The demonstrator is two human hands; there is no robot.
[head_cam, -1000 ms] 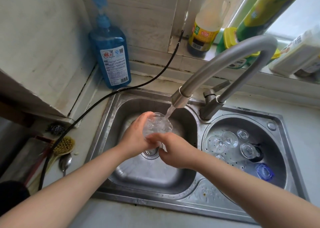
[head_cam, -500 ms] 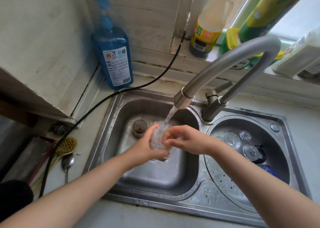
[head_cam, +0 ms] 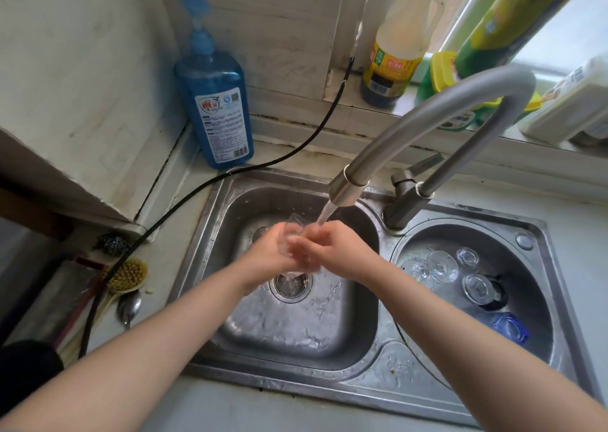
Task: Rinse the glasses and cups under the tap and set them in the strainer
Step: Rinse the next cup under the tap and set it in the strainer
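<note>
Clear glass (head_cam: 296, 231) sits clasped between both hands — left hand (head_cam: 269, 257) and right hand (head_cam: 332, 250) curled around it — under the steel tap's (head_cam: 427, 125) stream, above the dented sink (head_cam: 296, 326).

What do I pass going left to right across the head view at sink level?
Scrub brush → spoon → left hand → right hand → clear glasses in the strainer → blue glass.

Blurred fingers (head_cam: 297, 250) hide most of the clear glass (head_cam: 296, 222).
</note>
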